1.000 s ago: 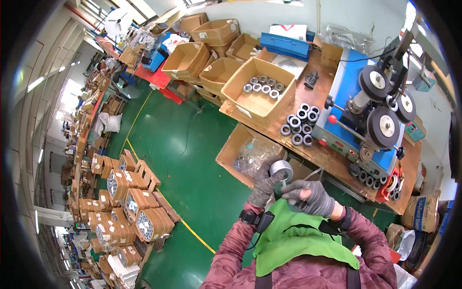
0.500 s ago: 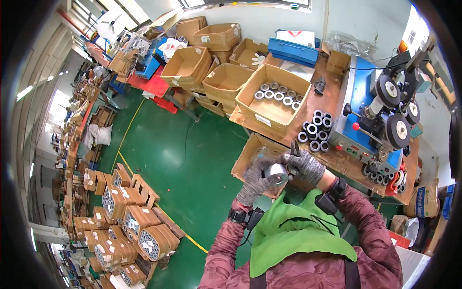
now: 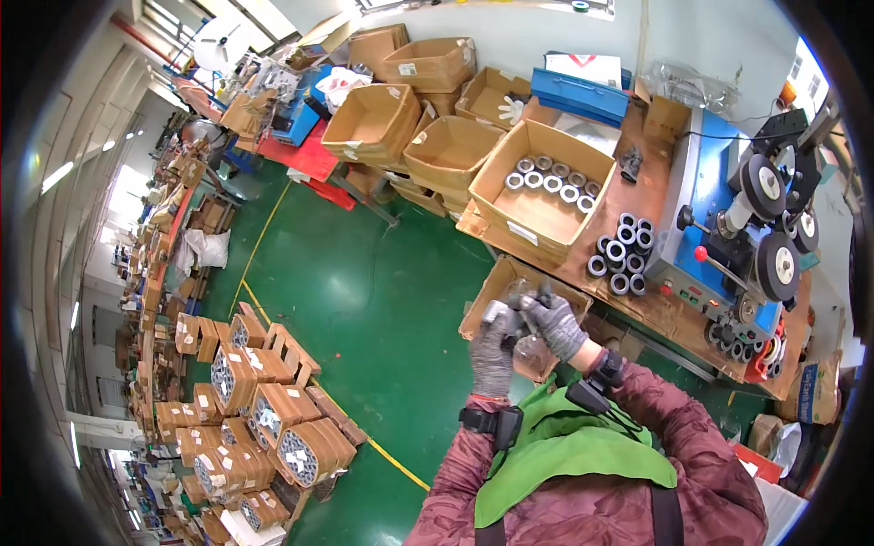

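Both my hands wear grey knit gloves and meet above an open cardboard box (image 3: 475,314) set low beside the bench. My left hand (image 3: 493,357) is closed around a silver-white piece (image 3: 496,312), mostly covered by the fingers. Close against it, my right hand (image 3: 557,326) is closed too, with a dark pointed tool (image 3: 545,293) partly showing above its fingers; its exact kind is unclear. Clear plastic (image 3: 533,353) shows below the hands in the box.
On the wooden bench (image 3: 596,187) stand black-and-grey rings (image 3: 628,246), a carton (image 3: 510,218) with several more rings, and a blue machine with black wheels (image 3: 774,264). Further cartons (image 3: 451,150) are stacked at the back. Packed boxes (image 3: 309,450) lie on pallets at left.
The silver piece, earlier shown broadside between my hands, is now mostly hidden and further left. My right hand has turned, and its dark tool shows less. The view has shifted slightly.
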`<state>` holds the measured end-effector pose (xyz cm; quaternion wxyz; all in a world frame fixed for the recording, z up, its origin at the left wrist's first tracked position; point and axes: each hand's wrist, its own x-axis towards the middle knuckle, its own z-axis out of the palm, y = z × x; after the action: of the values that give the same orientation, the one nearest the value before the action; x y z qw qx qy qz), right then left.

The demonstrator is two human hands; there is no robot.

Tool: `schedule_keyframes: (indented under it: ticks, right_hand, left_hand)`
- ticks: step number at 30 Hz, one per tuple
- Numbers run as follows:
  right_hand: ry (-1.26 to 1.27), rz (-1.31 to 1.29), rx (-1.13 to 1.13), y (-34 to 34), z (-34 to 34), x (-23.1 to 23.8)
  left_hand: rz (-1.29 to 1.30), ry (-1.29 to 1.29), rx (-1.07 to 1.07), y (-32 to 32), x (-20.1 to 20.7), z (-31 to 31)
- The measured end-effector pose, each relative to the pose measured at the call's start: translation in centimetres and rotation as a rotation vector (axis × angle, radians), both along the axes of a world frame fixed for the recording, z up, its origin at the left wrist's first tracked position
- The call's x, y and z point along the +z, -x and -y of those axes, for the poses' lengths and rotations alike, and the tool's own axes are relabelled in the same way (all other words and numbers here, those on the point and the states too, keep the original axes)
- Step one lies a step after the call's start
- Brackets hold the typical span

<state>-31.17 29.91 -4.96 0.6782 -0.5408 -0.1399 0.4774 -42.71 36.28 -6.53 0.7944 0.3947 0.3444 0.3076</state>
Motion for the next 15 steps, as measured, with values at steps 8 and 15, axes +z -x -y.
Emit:
schedule_keyframes:
  ticks: [8, 15]
  right_hand:
    - [0.305, 0.178, -0.119, -11.8, 1.9, -6.4]
    - [0.366, -0.085, -0.313, -11.3, 4.9, -11.6]
  left_hand:
    - [-0.603, -0.248, 0.444, 13.3, -5.3, -11.2]
    - [-0.755, -0.278, 0.394, 14.2, -8.4, -10.3]
